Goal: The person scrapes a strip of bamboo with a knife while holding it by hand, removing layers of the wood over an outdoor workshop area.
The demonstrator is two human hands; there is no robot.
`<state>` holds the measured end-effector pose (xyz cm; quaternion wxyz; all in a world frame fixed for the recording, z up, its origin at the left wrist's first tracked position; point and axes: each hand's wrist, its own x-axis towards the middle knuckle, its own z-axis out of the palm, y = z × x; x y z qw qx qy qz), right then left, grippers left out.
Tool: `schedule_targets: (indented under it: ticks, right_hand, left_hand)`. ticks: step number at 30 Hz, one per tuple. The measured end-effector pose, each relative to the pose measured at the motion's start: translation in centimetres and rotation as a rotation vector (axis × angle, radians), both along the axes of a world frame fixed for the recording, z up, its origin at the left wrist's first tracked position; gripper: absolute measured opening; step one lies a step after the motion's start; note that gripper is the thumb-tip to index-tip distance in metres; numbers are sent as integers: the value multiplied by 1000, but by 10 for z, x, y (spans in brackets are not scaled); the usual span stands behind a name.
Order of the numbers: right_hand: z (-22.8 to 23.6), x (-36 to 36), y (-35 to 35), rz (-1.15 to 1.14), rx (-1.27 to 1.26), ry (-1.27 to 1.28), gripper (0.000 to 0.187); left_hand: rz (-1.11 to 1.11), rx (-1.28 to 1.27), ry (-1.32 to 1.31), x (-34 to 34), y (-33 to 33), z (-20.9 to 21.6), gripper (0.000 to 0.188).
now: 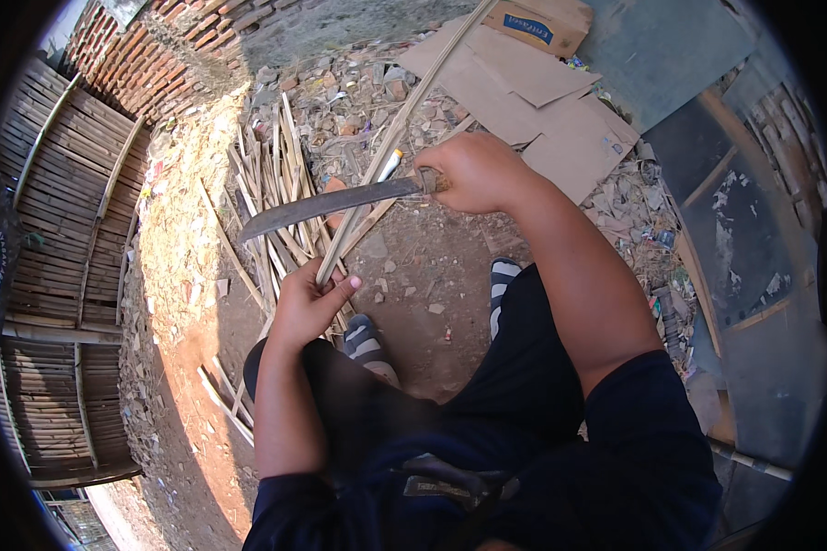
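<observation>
My right hand [478, 172] is closed round the handle of a machete [331, 203], whose long dark blade points left. The blade lies across a long split bamboo strip [369, 174] in the picture; whether they touch I cannot tell. My left hand [312, 301] grips the near end of that strip, thumb on top, above my left knee. From there the strip slants away to the upper right. Beyond my left hand a loose pile of split bamboo strips [280, 174] lies on the ground. A small white and yellow object [390, 165] shows beside the strip.
Flattened cardboard [515, 78] and a cardboard box [547, 20] lie at the far right. Dark sheets [735, 211] lean along the right side. A woven bamboo wall [64, 184] stands left, a brick wall [161, 46] behind. Rubble covers the dirt around my feet [368, 344].
</observation>
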<state>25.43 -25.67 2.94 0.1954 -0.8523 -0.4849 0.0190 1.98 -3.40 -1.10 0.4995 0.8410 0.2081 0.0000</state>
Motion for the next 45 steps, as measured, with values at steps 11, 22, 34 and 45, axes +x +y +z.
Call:
schedule_targets:
  ticks: [11, 22, 34, 45]
  right_hand:
    - [-15, 50, -33, -450, 233, 68, 37]
    - [-10, 50, -18, -322, 189, 137, 41]
    - [0, 22, -19, -164, 104, 81, 42]
    - [-25, 94, -59, -682, 395, 204, 45]
  left_hand:
    - [-2, 64, 3, 5, -2, -3, 23]
    - [-27, 35, 11, 0, 5, -8, 23]
    - [-25, 41, 19, 4, 2, -7, 26]
    - [-29, 137, 5, -3, 5, -2, 27]
